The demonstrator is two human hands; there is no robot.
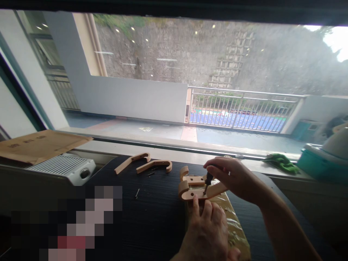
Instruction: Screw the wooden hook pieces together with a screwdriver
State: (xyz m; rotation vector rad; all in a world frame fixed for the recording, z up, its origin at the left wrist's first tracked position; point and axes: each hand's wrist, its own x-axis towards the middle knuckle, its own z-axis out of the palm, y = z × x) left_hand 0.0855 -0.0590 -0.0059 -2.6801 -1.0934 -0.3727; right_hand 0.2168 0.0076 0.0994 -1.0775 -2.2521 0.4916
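Note:
My right hand (231, 175) is closed around a dark-handled screwdriver (208, 178). Its shaft points down, with the tip at a hole in the nearer wooden hook (187, 195). That hook lies on a block wrapped in shiny brown tape (235, 232). My left hand (206, 224) reaches in from below and holds the hook down, its index fingertip beside a dark hole and the other fingers bent along the near edge. Just behind is another wooden hook (194, 179) with two dark holes. Part of the wood on the right is hidden under my right hand.
Two loose wooden hooks (133, 161) (153, 166) lie on the black table (160, 224), with screws (137, 193) nearby. A brown envelope (40, 145) rests on a white slatted appliance (65, 165) at left. On the windowsill lies a green cloth (281, 163) beside a teal container (310, 163).

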